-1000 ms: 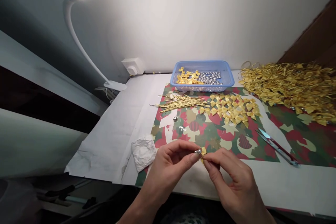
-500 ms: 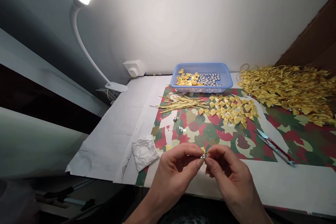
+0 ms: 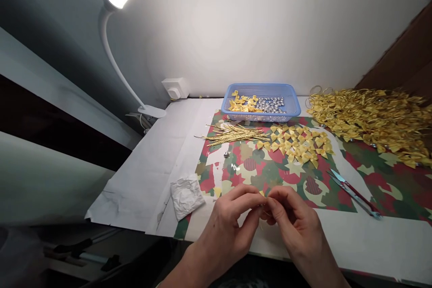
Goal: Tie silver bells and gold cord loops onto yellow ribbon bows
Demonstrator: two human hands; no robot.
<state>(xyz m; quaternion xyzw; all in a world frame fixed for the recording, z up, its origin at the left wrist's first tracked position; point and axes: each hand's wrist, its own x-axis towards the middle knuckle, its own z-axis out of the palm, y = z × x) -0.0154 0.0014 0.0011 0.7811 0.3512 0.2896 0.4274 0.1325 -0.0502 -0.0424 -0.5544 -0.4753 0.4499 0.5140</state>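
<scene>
My left hand point(image 3: 229, 222) and my right hand point(image 3: 297, 222) meet fingertip to fingertip above the table's front edge. Both are closed in a pinch on a small yellow ribbon bow point(image 3: 262, 193) with a silver bell. Fingers hide nearly all of it; a bit of yellow shows behind the tips, and a thin strand hangs faintly below. Beyond my hands, rows of yellow bows point(image 3: 297, 141) lie on the patterned sheet point(image 3: 270, 168). Left of them is a pile of gold wire ties point(image 3: 236, 134). One loose silver bell point(image 3: 226, 155) sits nearer to me.
A blue basket point(image 3: 259, 118) at the back holds bows and silver bells. On the right are scissors point(image 3: 354, 193) and a big heap of finished gold bow ties point(image 3: 374, 121). Crumpled white tissue point(image 3: 187, 198) lies left; a lamp point(image 3: 114, 58) stands behind it.
The silver bell showed between my fingertips before; now my fingers cover it. My left fingers have closed over further and the fingertips have drawn together. The view has shifted slightly.
</scene>
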